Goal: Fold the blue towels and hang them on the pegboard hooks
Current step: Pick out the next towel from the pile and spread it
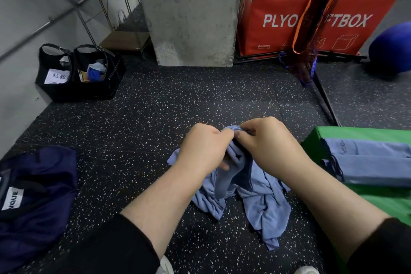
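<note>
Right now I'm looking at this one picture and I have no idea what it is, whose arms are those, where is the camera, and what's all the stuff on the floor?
There is no machine here. The camera sits on a person's head and looks down and forward, so the two bare arms reaching in from below are the wearer's own. The left hand and the right hand meet at the top of a crumpled blue towel; the fingers of both pinch it while the rest hangs down toward the speckled floor. To the right, folded blue towels lie on a green box. On the left is a dark blue bag, and farther back two black bags stand by the wall. Behind are a concrete pillar, a red box and a blue ball. No pegboard shows.
</note>
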A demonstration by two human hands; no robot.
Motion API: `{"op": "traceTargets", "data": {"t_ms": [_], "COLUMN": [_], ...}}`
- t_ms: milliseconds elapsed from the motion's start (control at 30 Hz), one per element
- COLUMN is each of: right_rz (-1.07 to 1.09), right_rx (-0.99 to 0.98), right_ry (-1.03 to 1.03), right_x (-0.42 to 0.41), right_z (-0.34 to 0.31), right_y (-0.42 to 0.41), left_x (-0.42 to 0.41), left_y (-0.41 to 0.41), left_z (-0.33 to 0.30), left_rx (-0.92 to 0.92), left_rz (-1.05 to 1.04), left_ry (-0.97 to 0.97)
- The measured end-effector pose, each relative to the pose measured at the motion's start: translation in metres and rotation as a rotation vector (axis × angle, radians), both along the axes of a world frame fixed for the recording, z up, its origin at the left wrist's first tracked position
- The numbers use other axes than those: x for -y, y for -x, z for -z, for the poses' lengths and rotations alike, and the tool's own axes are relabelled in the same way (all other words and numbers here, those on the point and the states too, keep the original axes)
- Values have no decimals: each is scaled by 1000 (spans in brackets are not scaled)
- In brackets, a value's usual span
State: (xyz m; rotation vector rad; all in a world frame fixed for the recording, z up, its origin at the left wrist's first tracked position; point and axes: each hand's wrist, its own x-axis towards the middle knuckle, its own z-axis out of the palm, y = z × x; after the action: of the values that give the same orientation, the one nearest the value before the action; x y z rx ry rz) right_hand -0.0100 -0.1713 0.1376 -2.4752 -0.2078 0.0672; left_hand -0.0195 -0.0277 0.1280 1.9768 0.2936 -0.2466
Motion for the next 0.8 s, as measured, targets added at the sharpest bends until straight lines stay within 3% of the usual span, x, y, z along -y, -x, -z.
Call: {"op": "traceTargets", "data": {"t_ms": [167,300,500,667,800], "right_rz": [-187,-296,-260,-319,-337], "right_rx": [-142,-179,-123,-181,-176], "right_ry": [-247,-224,-155,-304,-289], "right_x": [1,3,2,4,4], "right_z": [-4,-3,8,7,9], "right_y": [1,0,-3,-5,-5], "left_x": [-3,-7,-8,-10,-12], "left_y": [-2,-4,-1,-3,-2], "left_z": [1,2,-3,-11,-10], "left_rx": [22,45,11,39,-1], "left_rz": [-92,-169,-223,-236,-182], "left_ry": [64,107,245,255,268]}}
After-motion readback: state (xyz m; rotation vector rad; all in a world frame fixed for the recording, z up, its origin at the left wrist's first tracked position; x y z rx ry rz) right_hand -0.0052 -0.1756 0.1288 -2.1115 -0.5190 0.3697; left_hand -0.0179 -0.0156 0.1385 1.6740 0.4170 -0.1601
